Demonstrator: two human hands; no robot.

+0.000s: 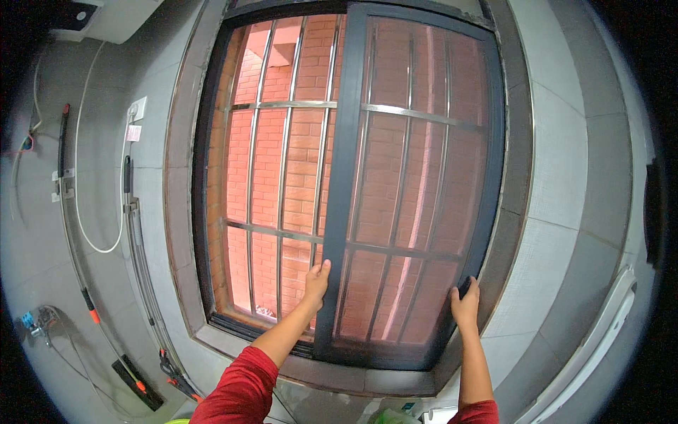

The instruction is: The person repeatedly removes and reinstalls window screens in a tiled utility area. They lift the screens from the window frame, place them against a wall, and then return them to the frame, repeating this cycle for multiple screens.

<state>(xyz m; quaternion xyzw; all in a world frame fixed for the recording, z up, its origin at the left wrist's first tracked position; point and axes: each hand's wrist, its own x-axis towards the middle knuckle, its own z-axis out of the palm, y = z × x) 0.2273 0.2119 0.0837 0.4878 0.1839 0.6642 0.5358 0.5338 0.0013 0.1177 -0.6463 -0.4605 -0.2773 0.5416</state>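
Red sleeves (236, 389) outstretched; left hand (316, 286), right hand (465, 305) seemingly grip sash (412, 187).

Grey tiles cover the left wall (35, 240), paler ones much of the right wall (558, 184); at the upper left of the frame hangs a white box (116, 18), near which a white cord (78, 191) loops down and back up to a socket (140, 108); at left, two long poles (64, 141) stand along the tiles, with a tap (39, 321) lower down; left of centre, behind metal bars (296, 104), an orange-red brick wall (267, 148) shows in bright daylight; at lower right curves a white edge (614, 311), perhaps a fixture's, though the lens bends it.
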